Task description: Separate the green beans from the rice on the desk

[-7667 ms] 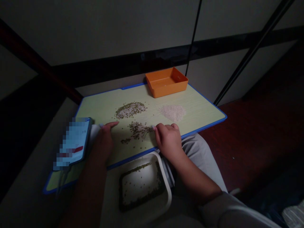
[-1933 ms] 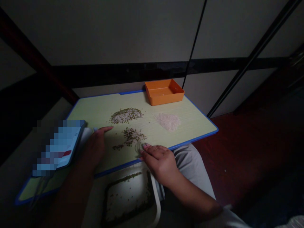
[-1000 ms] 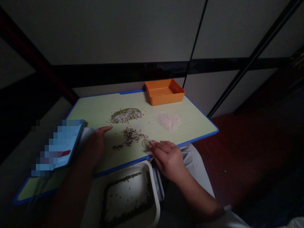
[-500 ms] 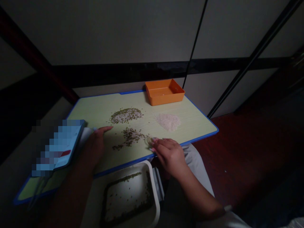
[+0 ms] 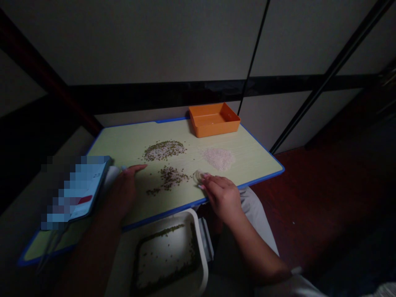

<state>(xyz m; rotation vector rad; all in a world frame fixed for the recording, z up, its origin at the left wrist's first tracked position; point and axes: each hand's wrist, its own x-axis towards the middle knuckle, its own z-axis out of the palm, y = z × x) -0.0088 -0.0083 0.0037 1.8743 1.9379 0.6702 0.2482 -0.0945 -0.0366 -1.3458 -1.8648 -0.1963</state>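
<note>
My right hand (image 5: 224, 196) has its fingers closed on a small clear round piece (image 5: 198, 176), perhaps a lid or shallow cup, at the front of the yellowish board (image 5: 123, 138). Just left of it lies a small heap of dark green beans mixed with white grains (image 5: 171, 178). A larger mixed heap (image 5: 165, 150) is behind that one. White rice-like grains (image 5: 219, 159) form a separate pile beyond my right hand. On the left, my left hand (image 5: 125, 189) rests at the board with its index finger stretched out, holding nothing visible; its lower fingers are in shadow.
An orange tray (image 5: 216, 132) stands at the board's back right. Below the front edge is a white bin (image 5: 202, 264) with green beans inside. A phone (image 5: 89, 187) with a lit screen leans at the left. Cabinet panels (image 5: 167, 41) rise behind the board.
My right hand and the clear round piece have shifted slightly right and away from me, off the edge of the near heap. My left hand stays put.
</note>
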